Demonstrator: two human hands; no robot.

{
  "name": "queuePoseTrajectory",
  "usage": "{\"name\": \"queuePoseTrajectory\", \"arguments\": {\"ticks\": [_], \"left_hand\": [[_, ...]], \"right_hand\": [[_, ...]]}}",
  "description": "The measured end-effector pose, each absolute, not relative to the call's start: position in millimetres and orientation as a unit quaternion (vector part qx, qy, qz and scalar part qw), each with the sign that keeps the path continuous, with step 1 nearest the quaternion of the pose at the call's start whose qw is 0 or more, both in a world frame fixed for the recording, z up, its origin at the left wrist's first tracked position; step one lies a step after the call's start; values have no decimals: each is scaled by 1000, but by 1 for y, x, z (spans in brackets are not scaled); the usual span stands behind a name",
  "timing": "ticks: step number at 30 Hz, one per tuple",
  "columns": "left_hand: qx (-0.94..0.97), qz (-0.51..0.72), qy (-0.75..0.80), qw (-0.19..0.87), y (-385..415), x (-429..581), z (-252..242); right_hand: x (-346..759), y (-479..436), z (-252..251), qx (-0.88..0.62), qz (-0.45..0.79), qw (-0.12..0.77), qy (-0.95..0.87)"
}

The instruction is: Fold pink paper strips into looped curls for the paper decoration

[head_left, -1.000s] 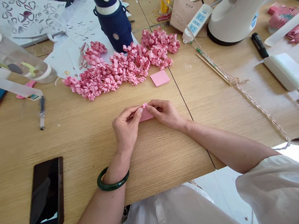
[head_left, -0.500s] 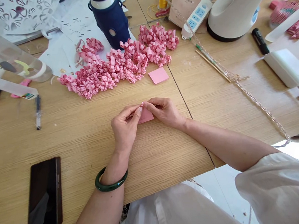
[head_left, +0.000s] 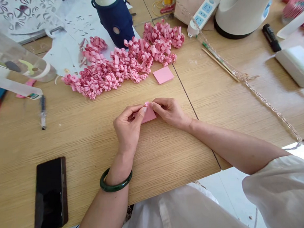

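Note:
My left hand (head_left: 129, 124) pinches a pink piece of paper (head_left: 150, 116) between thumb and forefinger, just above the wooden table. A small bit of its top edge sticks up beside the thumb and looks bent. From the other side, my right hand (head_left: 171, 113) has its thumb and forefinger closed at the same paper's edge; the exact contact is partly hidden. Beyond the hands lies a second flat pink paper square (head_left: 163, 75). Further back to the left spreads a heap of looped pink paper strips (head_left: 108, 72).
A dark blue bottle (head_left: 116, 22) stands behind the heap. At the left lie a phone (head_left: 51, 193), a pen (head_left: 43, 112) and a clear container (head_left: 22, 58). A power strip (head_left: 203, 14), thin sticks (head_left: 220, 65), a braided cord (head_left: 272, 108) and a marker (head_left: 271, 38) are at the right.
My right fingertips have drawn slightly apart from the left ones, and more of the pink paper's top edge shows between them. The whole view has shifted a little.

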State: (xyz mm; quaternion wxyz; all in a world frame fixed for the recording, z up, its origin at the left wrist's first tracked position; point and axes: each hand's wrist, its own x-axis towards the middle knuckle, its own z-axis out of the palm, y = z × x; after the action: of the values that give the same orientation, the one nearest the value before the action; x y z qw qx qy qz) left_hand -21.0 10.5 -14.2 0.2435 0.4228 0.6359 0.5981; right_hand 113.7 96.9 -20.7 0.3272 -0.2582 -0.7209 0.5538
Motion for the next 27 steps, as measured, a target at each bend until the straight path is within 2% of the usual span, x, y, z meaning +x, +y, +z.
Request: {"name": "queuePoseTrajectory", "arguments": {"ticks": [22,27], "left_hand": [[425,596,631,257,11,-22,-12],[395,608,625,287,12,-22,-11]], "right_hand": [[115,98,-23,-234,549,302,-744],[116,99,-19,-263,566,331,-708]]}}
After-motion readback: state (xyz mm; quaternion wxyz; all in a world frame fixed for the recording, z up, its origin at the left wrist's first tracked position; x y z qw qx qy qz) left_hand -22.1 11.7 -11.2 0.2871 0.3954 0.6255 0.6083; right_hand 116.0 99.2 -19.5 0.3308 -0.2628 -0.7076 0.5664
